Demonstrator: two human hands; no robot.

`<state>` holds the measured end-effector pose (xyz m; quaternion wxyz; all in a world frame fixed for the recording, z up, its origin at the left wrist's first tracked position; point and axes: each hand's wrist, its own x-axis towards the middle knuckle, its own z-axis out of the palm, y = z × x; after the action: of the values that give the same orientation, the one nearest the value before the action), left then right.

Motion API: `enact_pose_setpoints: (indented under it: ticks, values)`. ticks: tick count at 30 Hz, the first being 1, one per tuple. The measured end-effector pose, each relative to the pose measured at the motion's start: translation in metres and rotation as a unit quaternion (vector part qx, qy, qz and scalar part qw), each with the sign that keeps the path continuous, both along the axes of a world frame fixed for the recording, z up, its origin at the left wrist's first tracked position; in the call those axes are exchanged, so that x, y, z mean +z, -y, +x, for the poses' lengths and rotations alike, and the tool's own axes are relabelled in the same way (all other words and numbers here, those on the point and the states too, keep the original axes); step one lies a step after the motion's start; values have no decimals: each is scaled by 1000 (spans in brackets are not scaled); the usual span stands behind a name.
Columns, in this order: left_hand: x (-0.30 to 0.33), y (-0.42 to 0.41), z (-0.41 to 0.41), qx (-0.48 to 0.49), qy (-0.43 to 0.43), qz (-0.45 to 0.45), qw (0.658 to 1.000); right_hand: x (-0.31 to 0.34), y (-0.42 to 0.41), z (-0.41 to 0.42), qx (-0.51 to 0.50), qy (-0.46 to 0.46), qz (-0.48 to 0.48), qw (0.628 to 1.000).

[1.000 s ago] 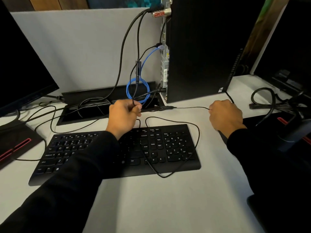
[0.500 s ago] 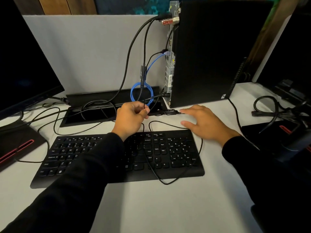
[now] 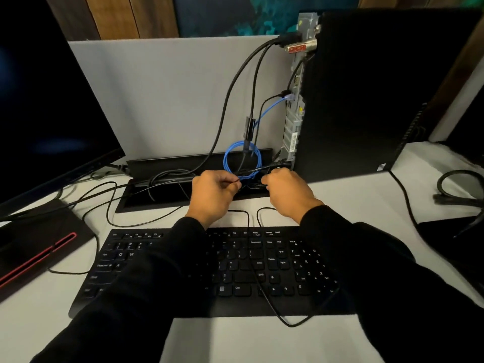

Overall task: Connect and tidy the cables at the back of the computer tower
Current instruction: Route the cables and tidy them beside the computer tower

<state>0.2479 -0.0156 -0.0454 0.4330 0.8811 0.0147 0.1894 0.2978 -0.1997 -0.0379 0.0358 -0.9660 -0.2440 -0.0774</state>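
Observation:
The black computer tower [image 3: 366, 100] stands at the back right, its metal rear panel [image 3: 294, 121] facing left. Black cables and a blue network cable run down from that panel; the blue one hangs in a coil [image 3: 242, 159] near the base. My left hand [image 3: 213, 196] pinches a thin black cable just below the blue coil. My right hand [image 3: 286, 195] is curled round black cables close to the tower's bottom corner; what sits inside its fingers is hidden. A thin black cable [image 3: 264, 292] loops from the hands across the keyboard.
A black keyboard [image 3: 225, 268] lies under my forearms. An open black cable tray [image 3: 157, 189] sits at the desk's back. A monitor [image 3: 47, 106] and its red-striped base [image 3: 34, 247] are at the left. More cables [image 3: 455, 187] lie at the right edge.
My right hand has moved left from the desk beside the tower to the cables at its base and curled round them. My left hand stays pinching its cable. The view has drawn closer.

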Motion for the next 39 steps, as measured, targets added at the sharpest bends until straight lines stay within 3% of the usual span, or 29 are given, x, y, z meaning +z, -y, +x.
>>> enact_pose_setpoints:
  ticks: [5,10,15,23,30,34,39]
  values:
    - [-5,9,12,-82,4,128,988,-5,-17,18,11,-42,-18,999]
    - [-16,19,34,-37,-41,213,976,-3,-23,35,35,-116,-36,992]
    - [-27,23,39,25,-56,208,976,8,-24,35,53,-222,-11,973]
    - [-25,7,36,-39,-106,215,970,9,-28,25,63,-287,-31,955]
    - [-12,5,29,-68,-163,230,957,2,-17,15,69,-231,-2,970]
    - [2,-5,14,-118,-90,217,965,9,-9,9,67,-160,-22,985]
    - [18,-33,-20,-70,-17,128,989,21,2,-13,77,-138,-10,987]
